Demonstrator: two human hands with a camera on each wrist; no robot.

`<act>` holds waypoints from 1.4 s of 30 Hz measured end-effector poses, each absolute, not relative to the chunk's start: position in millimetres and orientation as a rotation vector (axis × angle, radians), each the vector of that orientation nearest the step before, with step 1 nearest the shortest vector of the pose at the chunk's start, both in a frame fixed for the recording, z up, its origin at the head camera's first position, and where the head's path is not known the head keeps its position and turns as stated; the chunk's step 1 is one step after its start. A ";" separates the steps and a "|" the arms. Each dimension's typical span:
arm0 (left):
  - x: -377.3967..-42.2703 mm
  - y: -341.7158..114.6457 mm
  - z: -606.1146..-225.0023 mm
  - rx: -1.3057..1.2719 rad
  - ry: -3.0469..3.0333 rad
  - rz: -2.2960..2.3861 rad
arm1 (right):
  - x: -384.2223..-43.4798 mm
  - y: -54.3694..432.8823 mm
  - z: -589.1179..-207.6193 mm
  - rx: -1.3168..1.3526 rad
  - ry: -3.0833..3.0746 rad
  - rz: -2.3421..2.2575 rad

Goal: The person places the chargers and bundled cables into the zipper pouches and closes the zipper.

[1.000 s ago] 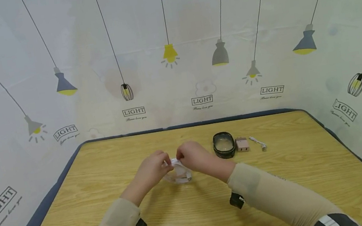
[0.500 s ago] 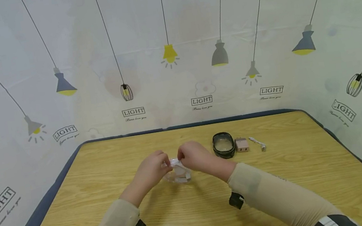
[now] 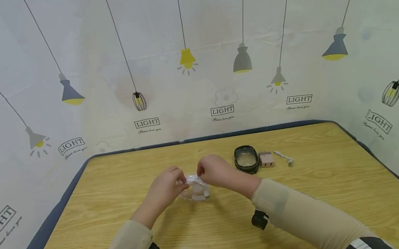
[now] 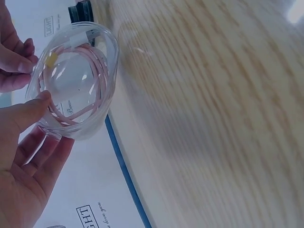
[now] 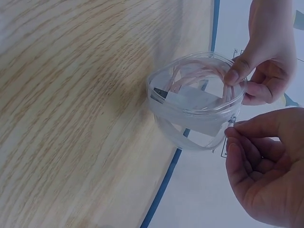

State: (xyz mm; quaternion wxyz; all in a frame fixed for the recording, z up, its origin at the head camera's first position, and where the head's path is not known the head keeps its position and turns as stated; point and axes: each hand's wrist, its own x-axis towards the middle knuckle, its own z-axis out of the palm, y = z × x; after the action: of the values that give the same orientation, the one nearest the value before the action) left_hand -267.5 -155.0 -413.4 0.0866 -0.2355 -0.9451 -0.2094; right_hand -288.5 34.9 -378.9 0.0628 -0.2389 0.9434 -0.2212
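Note:
A clear rounded pouch (image 3: 198, 189) is held above the table between both hands. Inside it lies a coiled pale pink cable (image 4: 100, 71) with a USB plug (image 5: 160, 93). My left hand (image 3: 166, 185) grips the pouch's side, thumb on the upper face and fingers underneath, as the left wrist view shows. With thumb and index finger, my right hand (image 5: 268, 164) pinches a small tab (image 5: 232, 121) at the pouch's edge, probably a zipper pull. In the head view, the right hand (image 3: 214, 170) hides part of the far edge.
Right of the hands stands a black-rimmed clear case (image 3: 246, 160). Beside it are a pink charger plug (image 3: 267, 159) and a short white cable (image 3: 284, 158). The wooden table (image 3: 95, 224) ends at a blue edge against a lamp-printed backdrop (image 3: 170, 26).
My right hand has shifted slightly right along the pouch's edge, and my left hand slightly left. Both keep their hold. The other items have not moved.

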 end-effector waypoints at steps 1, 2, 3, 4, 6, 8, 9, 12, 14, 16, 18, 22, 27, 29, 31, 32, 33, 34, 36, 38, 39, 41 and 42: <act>-267.4 -155.5 -413.5 -0.699 -2.817 -0.632 | -289.0 35.2 -379.1 -0.720 2.847 -0.672; -267.3 -156.0 -413.6 -0.695 -2.820 -0.641 | -289.3 35.5 -379.1 -0.717 2.844 -0.675; -267.3 -156.8 -414.1 -0.694 -2.821 -0.645 | -289.6 35.8 -379.3 -0.714 2.841 -0.678; -267.3 -157.4 -414.5 -0.693 -2.823 -0.647 | -289.5 36.1 -379.1 -0.710 2.838 -0.683; -267.2 -158.2 -414.9 -0.701 -2.813 -0.652 | -289.5 37.0 -379.4 -0.702 2.836 -0.693; -267.2 -158.7 -415.5 -0.702 -2.809 -0.652 | -289.3 37.8 -379.6 -0.694 2.832 -0.702; -267.2 -158.9 -415.9 -0.702 -2.808 -0.652 | -289.3 38.1 -379.8 -0.695 2.831 -0.705; -267.6 -159.1 -417.3 -0.696 -2.808 -0.665 | -289.2 39.4 -380.3 -0.705 2.825 -0.722; -267.9 -159.8 -418.4 -0.689 -2.810 -0.670 | -289.1 39.1 -380.2 -0.705 2.818 -0.736; -267.6 -160.4 -419.3 -0.683 -2.807 -0.677 | -289.0 38.2 -379.8 -0.690 2.806 -0.751; -267.1 -160.8 -419.7 -0.674 -2.803 -0.680 | -288.7 37.1 -379.3 -0.652 2.789 -0.768; -264.9 -161.0 -417.8 -0.667 -2.794 -0.690 | -288.1 34.0 -378.8 -0.573 2.761 -0.818; -263.8 -159.7 -416.2 -0.659 -2.802 -0.673 | -287.2 31.8 -382.8 -0.550 2.784 -0.904; -264.2 -158.2 -416.8 -0.657 -2.804 -0.617 | -286.8 31.4 -384.7 -0.548 2.800 -0.927; -264.7 -155.9 -416.6 -0.677 -2.787 -0.561 | -286.0 30.9 -385.1 -0.536 2.812 -0.945; -264.7 -154.5 -415.9 -0.691 -2.775 -0.538 | -285.8 30.3 -385.1 -0.527 2.821 -0.948; -264.7 -153.0 -415.0 -0.708 -2.764 -0.525 | -285.8 29.9 -385.4 -0.521 2.828 -0.945; -264.9 -151.3 -414.1 -0.726 -2.752 -0.517 | -285.5 29.5 -385.3 -0.517 2.833 -0.943; -265.2 -147.8 -412.1 -0.757 -2.737 -0.528 | -284.3 28.3 -384.0 -0.509 2.849 -0.927; -265.7 -144.6 -410.9 -0.759 -2.747 -0.550 | -283.2 27.0 -383.1 -0.509 2.860 -0.910; -266.0 -143.0 -410.6 -0.754 -2.756 -0.563 | -282.6 26.3 -382.6 -0.511 2.864 -0.900; -266.9 -140.4 -410.1 -0.740 -2.775 -0.587 | -280.9 25.0 -380.8 -0.513 2.870 -0.892; -267.4 -139.2 -410.1 -0.729 -2.786 -0.595 | -280.4 24.2 -380.5 -0.514 2.872 -0.894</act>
State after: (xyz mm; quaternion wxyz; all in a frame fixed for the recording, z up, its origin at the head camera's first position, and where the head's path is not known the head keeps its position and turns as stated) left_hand -267.4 -139.2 -410.1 0.1005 -0.2466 -0.9426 -0.2015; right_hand -280.4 24.2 -380.5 0.0453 -0.1683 0.9402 -0.2927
